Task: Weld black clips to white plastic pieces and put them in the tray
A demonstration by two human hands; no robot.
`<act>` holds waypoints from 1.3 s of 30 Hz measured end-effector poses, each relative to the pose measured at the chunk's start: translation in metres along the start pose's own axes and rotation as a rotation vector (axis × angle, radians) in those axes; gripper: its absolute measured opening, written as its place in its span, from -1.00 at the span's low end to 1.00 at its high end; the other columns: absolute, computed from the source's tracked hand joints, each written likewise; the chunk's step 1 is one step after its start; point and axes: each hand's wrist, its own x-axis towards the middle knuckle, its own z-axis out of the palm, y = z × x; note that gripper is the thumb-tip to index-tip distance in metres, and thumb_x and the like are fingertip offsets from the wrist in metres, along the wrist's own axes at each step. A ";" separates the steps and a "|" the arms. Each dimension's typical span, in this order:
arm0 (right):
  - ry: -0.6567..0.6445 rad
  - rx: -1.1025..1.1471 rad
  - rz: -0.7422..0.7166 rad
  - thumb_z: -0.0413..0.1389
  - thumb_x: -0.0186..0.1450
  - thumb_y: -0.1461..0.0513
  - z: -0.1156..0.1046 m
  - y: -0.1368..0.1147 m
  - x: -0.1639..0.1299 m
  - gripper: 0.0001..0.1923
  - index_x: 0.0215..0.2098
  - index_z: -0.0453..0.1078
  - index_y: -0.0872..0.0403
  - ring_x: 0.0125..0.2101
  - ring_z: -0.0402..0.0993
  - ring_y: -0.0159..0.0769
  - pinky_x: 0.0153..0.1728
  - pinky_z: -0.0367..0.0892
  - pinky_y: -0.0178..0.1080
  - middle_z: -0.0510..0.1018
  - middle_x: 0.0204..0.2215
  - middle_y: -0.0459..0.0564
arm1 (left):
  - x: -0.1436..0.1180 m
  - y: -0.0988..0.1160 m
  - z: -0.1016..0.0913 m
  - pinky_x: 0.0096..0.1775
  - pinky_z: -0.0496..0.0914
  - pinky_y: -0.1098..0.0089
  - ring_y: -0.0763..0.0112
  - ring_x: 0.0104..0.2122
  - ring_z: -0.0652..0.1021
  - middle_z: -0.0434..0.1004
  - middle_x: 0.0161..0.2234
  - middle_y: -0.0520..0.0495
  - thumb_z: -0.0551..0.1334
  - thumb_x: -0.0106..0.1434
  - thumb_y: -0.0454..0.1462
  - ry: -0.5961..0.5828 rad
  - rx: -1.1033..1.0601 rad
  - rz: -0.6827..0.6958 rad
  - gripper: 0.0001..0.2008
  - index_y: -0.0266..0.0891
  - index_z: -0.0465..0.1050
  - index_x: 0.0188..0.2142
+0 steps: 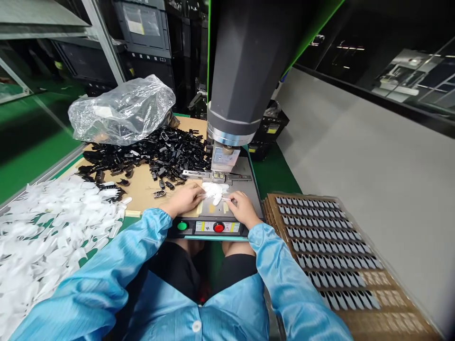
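1. Head view: both hands meet on the machine's base plate [245,189], right below the press head [227,137], so the work sits where the head would land.
2. Left hand [185,199] lies flat, fingers bent over the left edge of the small white parts [215,190]. It seems to pin them, but the grip is not clear enough to tell.
3. Right hand [242,207] has its fingertips pinching the right end of the same white parts, which look steadied from both sides.
4. The white parts rest on the plate just in front of the metal fixture [217,175].
5. Supply is within left reach: a black clip pile [152,154] on the cardboard sheet [142,187] and a white piece heap [42,227].
6. The tray stack [330,251] of filled slots sits on the right; the green button [182,226] and red button [218,228] are at the near edge.
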 end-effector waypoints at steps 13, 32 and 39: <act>0.308 0.096 0.014 -0.05 0.53 0.17 0.004 0.007 0.017 -0.62 0.08 0.58 0.04 0.02 0.57 -0.12 0.12 0.43 -0.09 0.66 -0.01 0.12 | 0.001 0.013 -0.027 0.00 0.52 0.26 0.26 -0.08 0.64 0.66 -0.05 -0.10 0.22 0.48 -0.17 0.237 -0.371 -0.086 -0.83 -0.15 0.54 -0.21; 0.055 -0.468 0.028 0.09 0.47 0.23 0.020 -0.032 0.059 -0.47 0.40 0.31 -0.07 0.20 0.24 0.04 0.09 0.31 0.01 0.42 0.27 0.13 | 0.072 0.051 0.004 0.00 0.39 0.01 -0.04 0.03 0.51 0.55 0.02 -0.30 0.18 0.45 -0.24 0.155 0.183 -0.038 -0.79 -0.24 0.48 0.01; 0.033 -0.441 0.043 0.10 0.45 0.24 0.021 -0.031 0.058 -0.41 0.43 0.27 -0.08 0.20 0.23 0.07 0.11 0.32 0.05 0.44 0.23 0.17 | 0.070 0.050 -0.003 0.05 0.34 -0.02 -0.08 0.02 0.50 0.54 0.00 -0.34 0.17 0.44 -0.21 0.090 0.120 -0.011 -0.78 -0.23 0.49 -0.01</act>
